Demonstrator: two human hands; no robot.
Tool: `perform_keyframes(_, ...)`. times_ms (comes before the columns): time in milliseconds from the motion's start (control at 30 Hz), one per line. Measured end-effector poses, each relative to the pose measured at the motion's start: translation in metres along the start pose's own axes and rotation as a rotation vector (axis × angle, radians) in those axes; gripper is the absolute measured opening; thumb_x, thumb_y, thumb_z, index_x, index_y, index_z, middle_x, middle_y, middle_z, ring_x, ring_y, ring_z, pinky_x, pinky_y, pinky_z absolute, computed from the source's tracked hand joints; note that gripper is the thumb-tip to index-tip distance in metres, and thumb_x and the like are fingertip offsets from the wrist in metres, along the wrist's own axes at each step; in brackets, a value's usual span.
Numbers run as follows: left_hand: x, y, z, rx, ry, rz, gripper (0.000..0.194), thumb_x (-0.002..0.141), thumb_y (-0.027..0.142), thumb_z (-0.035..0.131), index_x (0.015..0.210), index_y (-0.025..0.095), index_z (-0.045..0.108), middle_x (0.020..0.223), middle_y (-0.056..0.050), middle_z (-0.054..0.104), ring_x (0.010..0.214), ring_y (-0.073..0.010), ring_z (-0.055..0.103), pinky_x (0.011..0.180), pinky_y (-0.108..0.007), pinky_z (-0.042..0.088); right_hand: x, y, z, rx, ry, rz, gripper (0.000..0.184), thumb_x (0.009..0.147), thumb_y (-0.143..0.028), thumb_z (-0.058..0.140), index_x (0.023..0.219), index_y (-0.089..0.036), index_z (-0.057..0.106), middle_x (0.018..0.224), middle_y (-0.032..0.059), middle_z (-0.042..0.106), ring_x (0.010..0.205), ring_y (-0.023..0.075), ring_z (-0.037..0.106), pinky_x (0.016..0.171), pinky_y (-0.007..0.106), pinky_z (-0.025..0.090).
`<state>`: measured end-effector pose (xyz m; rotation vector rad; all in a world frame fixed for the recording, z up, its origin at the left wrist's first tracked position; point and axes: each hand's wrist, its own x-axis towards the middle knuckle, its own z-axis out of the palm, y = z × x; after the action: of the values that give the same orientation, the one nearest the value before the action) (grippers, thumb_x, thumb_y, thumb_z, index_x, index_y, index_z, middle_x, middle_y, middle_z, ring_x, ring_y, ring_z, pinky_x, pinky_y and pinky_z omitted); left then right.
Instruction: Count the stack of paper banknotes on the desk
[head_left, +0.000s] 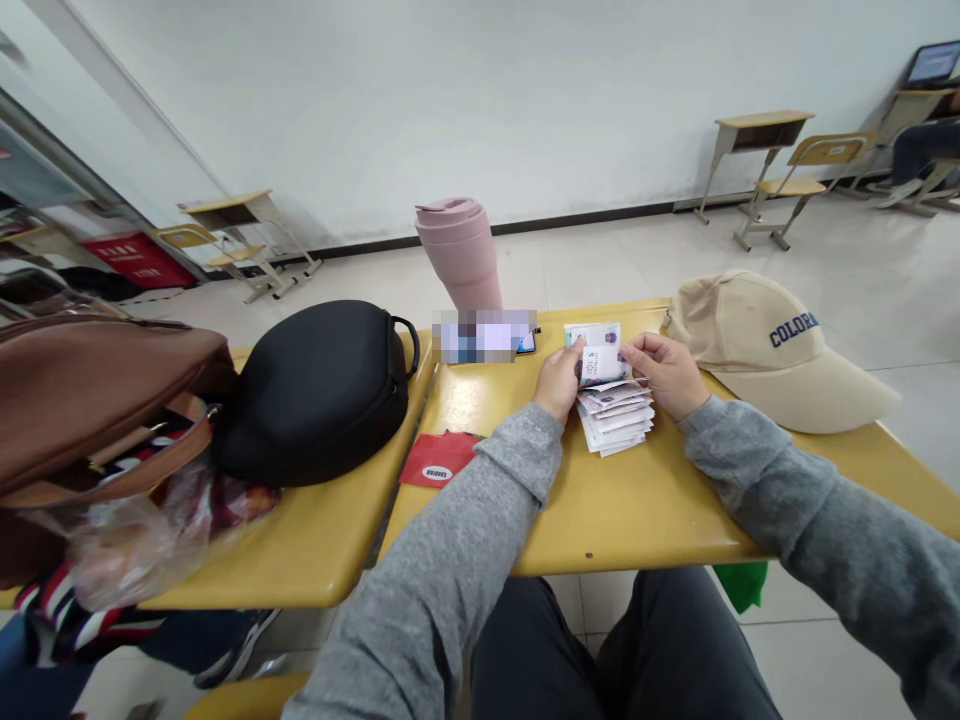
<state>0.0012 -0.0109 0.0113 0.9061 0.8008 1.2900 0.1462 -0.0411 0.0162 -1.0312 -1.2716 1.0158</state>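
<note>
Left grip (559, 384): closed on the printed slips (601, 366) at their left edge, thumb lying over the front; the other fingers are mostly hidden.
Right grip (666, 374): fingertips pinching the same printed slips at the right edge.
Printed slips: raised between the two hands, one behind another, at 12 o'clock of the pile.
Pile (619, 425): white slips stacked unevenly, directly below the hands, over the yellow worktop (637, 525); it is the centre of the clock for every direction here.
Cap (765, 345): beige, blue lettering, at 2 o'clock, just beyond the right hand, brim pointing to 3.
Tumbler (459, 255): pink, lidded, upright, between 10 and 11 o'clock.
Pixelated item (484, 338): at 10 o'clock, near the tumbler's base; details masked.
Red pouch (431, 462): lying flat between 8 and 9 o'clock, partly behind the left sleeve (457, 560).
Black case (315, 390): rounded, handled, at 9 o'clock, across the seam.
Brown bag (105, 390): farther out at 9 o'clock, beside the case.
</note>
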Motion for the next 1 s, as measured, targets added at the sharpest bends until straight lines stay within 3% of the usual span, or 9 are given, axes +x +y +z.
perform_keyframes(500,-0.0016,0.0020,0.0008,0.010,-0.004,0.005,0.030,0.068,0.043,0.068,0.071,0.014,0.064,0.070,-0.005,0.069,0.081,-0.0207,0.065,0.078,-0.032,0.047,-0.0014,-0.0026,0.0004,-0.016,-0.004,-0.020,0.036,0.071,-0.052,0.063,0.065,-0.019,0.051,0.046,-0.0070,0.039,0.040,0.0063,0.030,0.039,0.022,0.023)
perform_keyframes(1000,-0.0044,0.0042,0.0028,-0.067,-0.031,-0.035,0.030,0.066,0.040,0.071,0.076,0.012,0.065,0.073,-0.006,0.070,0.084,-0.0222,0.066,0.082,-0.035,0.047,0.0012,0.0048,-0.0008,0.045,-0.037,-0.022,0.030,0.074,-0.046,0.065,0.069,-0.019,0.051,0.042,-0.0085,0.036,0.036,0.0054,0.026,0.037,0.022,0.017)
